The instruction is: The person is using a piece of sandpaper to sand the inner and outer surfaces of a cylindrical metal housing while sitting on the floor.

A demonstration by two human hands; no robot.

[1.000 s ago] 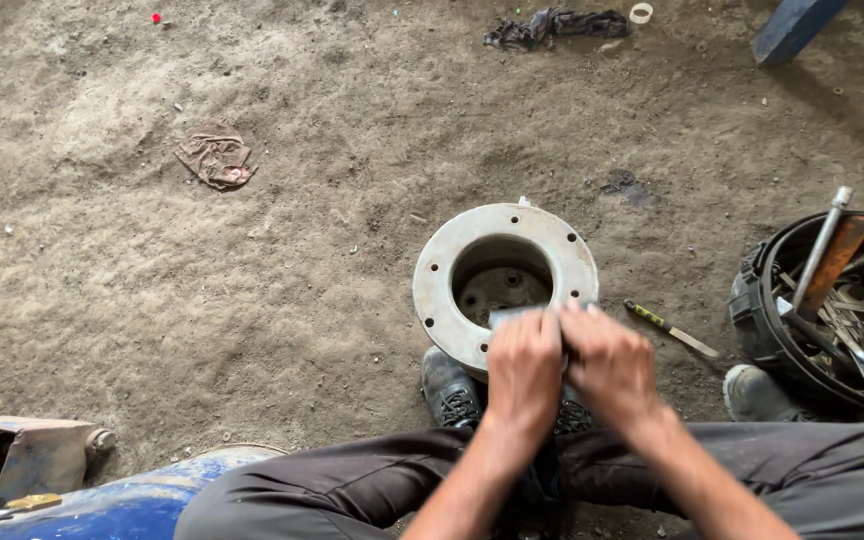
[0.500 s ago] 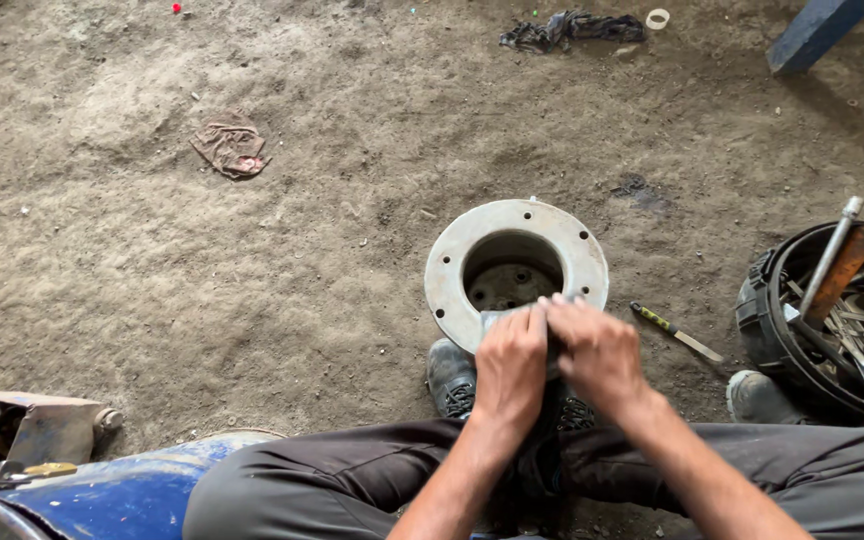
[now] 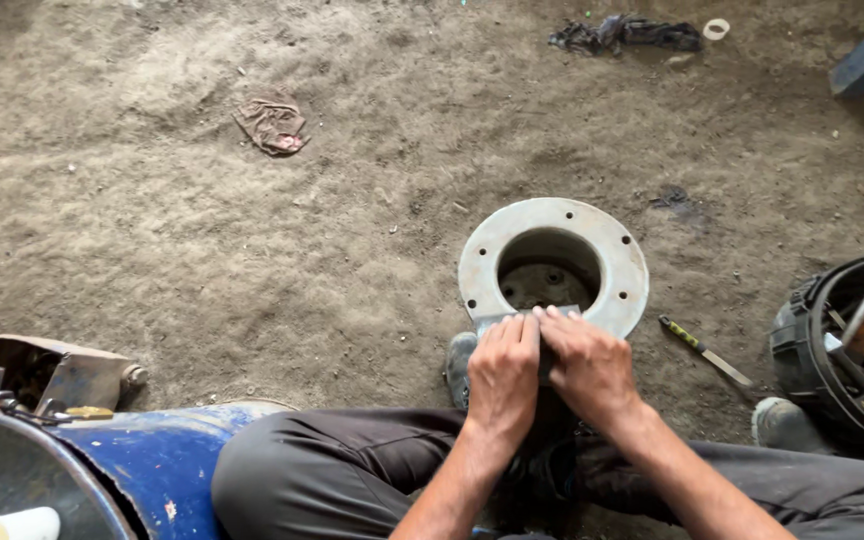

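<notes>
A pale round metal flange (image 3: 552,262) with bolt holes around its rim lies on the dirt floor in front of my knees. Both hands press a small flat grey strip (image 3: 524,320) against its near edge. My left hand (image 3: 503,375) pinches the strip's left part and my right hand (image 3: 586,364) covers its right part, fingers curled. Most of the strip is hidden under my fingers.
A yellow-handled screwdriver (image 3: 704,350) lies right of the flange. A black bucket of tools (image 3: 845,350) stands at the right edge. A blue drum (image 3: 142,465) and a rusty metal part (image 3: 62,370) sit at lower left. Rags (image 3: 272,125) lie further off.
The view has shifted so the flange and hands sit slightly lower and right in frame. The hands stay together on the strip at the flange's near rim.
</notes>
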